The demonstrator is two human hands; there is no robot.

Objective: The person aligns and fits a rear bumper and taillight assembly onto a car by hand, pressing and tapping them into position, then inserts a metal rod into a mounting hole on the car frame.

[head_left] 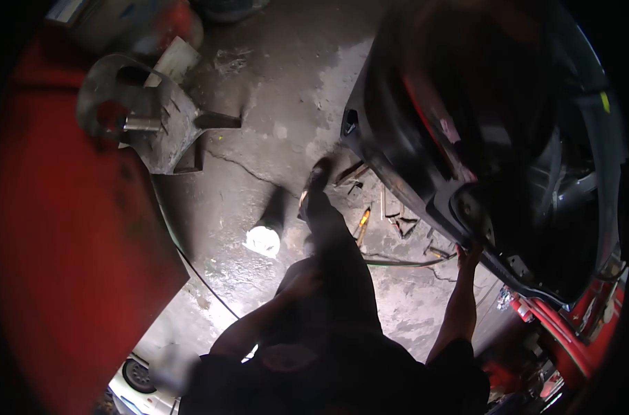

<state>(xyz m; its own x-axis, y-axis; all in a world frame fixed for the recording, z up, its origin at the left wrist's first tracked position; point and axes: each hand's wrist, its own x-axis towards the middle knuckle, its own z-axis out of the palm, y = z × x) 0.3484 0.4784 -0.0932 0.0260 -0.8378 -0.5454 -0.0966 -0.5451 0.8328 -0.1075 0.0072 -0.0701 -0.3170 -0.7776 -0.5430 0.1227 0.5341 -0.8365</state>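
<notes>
My right hand [470, 256] is at the lower edge of a large dark car body part [397, 187], beside a metal bracket; its fingers are mostly hidden in shadow. My left hand [307, 278] rests on my bent leg, dark and blurred, so its fingers cannot be made out. A thin hose [411, 263] runs over the floor towards my right hand. Near my foot, an orange-and-black tool [363, 220] and several metal pieces [401, 225] lie on the concrete.
A red panel [65, 228] fills the left side, with a metal stand [165, 124] above it. A white round container [263, 241] is on the floor. Red equipment [556, 332] stands at lower right. A cable [204, 280] crosses the floor at lower left.
</notes>
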